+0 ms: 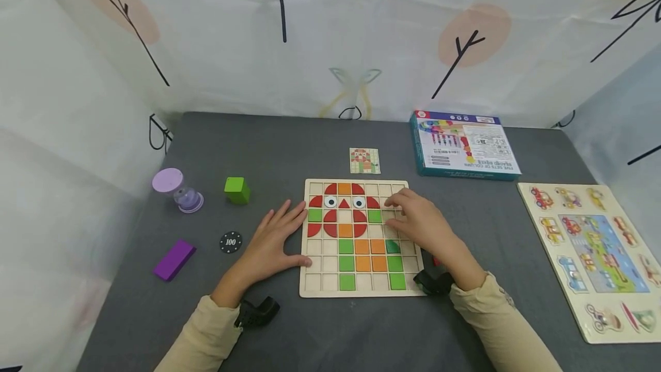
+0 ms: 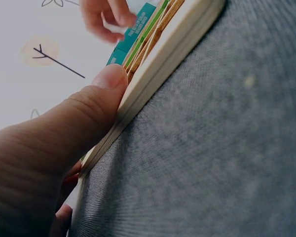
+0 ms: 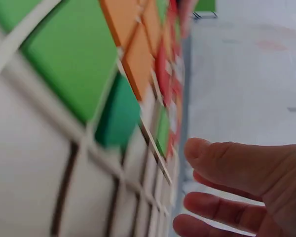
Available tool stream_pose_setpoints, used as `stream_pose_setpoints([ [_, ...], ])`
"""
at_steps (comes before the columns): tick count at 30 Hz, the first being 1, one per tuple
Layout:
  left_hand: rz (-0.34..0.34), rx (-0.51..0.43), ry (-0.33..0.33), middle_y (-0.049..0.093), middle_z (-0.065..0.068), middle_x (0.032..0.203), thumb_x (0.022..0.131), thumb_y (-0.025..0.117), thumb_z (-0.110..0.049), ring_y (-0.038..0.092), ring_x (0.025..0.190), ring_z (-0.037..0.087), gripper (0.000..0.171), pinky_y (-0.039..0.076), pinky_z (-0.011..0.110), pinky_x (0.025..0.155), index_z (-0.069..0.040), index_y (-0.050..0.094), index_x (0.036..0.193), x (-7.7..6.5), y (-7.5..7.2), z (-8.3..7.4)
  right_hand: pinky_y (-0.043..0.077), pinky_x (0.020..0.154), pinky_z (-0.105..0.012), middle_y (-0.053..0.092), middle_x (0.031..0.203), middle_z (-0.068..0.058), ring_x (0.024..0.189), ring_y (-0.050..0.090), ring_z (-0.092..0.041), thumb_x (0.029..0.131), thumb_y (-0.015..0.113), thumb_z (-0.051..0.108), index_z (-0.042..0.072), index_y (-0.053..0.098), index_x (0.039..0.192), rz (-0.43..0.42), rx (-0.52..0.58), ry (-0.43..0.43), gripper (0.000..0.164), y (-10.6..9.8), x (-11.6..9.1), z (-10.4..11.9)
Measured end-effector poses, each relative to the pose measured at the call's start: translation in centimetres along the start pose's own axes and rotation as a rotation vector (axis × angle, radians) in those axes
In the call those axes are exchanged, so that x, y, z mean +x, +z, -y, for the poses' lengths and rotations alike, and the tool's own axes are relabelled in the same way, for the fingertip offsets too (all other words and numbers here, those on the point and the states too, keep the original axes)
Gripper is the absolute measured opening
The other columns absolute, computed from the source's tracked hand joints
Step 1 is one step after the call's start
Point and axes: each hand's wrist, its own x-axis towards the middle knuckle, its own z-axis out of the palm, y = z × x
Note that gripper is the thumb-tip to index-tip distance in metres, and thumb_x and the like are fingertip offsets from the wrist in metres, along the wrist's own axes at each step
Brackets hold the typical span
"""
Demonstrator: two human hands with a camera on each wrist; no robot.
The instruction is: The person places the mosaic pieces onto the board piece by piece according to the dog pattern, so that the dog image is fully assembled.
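Observation:
A wooden grid board [image 1: 361,294] lies on the dark table, with red, orange and green tiles and two eye tiles forming a figure. My left hand [image 1: 276,245] is spread at the board's left edge; in the left wrist view its thumb [image 2: 101,94] touches the wooden side. Over the board's right side hovers my right hand [image 1: 420,220], thumb and fingers apart. Nothing shows between them in the right wrist view. Below that hand a dark green tile [image 3: 121,113] with a slanted edge sits in a cell. A small patterned card [image 1: 364,161] lies behind the board.
Left of the board are a green cube [image 1: 237,190], a black chip [image 1: 230,241] marked 100, a purple block [image 1: 174,260] and a lilac toy [image 1: 167,180]. A flat box [image 1: 467,145] stands back right. A picture puzzle board [image 1: 532,188] lies at the right.

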Motion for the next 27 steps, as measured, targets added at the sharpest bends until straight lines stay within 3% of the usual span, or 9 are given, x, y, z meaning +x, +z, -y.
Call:
stream_pose_setpoints([
  [6, -0.011, -0.007, 0.004, 0.022, 0.001, 0.147, 0.062, 0.072, -0.054, 0.010, 0.136, 0.026, 0.099, 0.005, 0.050, 0.106, -0.013, 0.028, 0.140, 0.0, -0.1, -0.1, 0.048, 0.064, -0.037, 0.058, 0.092, -0.006, 0.080, 0.056, -0.020, 0.072, 0.074, 0.027, 0.008, 0.064, 0.098, 0.000, -0.108, 0.159, 0.033, -1.6, -4.2, -2.2],
  [11, -0.016, -0.006, 0.004, 0.022, 0.001, 0.147, 0.063, 0.072, -0.054, 0.010, 0.136, 0.026, 0.098, 0.005, 0.050, 0.106, -0.013, 0.028, 0.140, -0.1, -0.1, 0.0, 0.043, 0.055, -0.034, 0.055, 0.080, -0.004, 0.067, 0.050, -0.016, 0.068, 0.074, 0.037, 0.007, 0.062, 0.092, 0.055, -0.155, 0.272, 0.040, -1.4, -7.2, -3.6],
  [17, -0.004, 0.002, -0.009, 0.021, -0.001, 0.147, 0.064, 0.070, -0.055, 0.008, 0.137, 0.024, 0.098, 0.003, 0.048, 0.107, -0.014, 0.027, 0.141, -0.1, 0.1, 0.3, 0.043, 0.052, -0.032, 0.054, 0.077, 0.000, 0.066, 0.051, -0.013, 0.066, 0.077, 0.033, 0.011, 0.061, 0.085, 0.029, -0.167, 0.241, 0.033, -0.3, -8.9, -3.9],
  [21, 0.000, -0.002, -0.008, 0.021, -0.001, 0.147, 0.064, 0.070, -0.055, 0.008, 0.137, 0.024, 0.098, 0.003, 0.048, 0.107, -0.014, 0.027, 0.141, -0.1, 0.1, 0.2, 0.043, 0.051, -0.031, 0.054, 0.076, 0.000, 0.065, 0.053, -0.013, 0.067, 0.076, 0.026, 0.012, 0.062, 0.084, -0.005, -0.172, 0.225, 0.027, -0.1, -9.2, -3.8],
  [27, 0.002, 0.007, -0.005, 0.021, -0.001, 0.147, 0.064, 0.070, -0.056, 0.008, 0.137, 0.024, 0.098, 0.003, 0.048, 0.107, -0.015, 0.027, 0.141, 0.0, 0.3, 0.2, 0.040, 0.049, -0.030, 0.053, 0.076, 0.000, 0.061, 0.048, -0.012, 0.068, 0.075, 0.028, 0.010, 0.062, 0.088, -0.023, -0.180, 0.249, 0.030, 0.4, -9.3, -3.8],
])
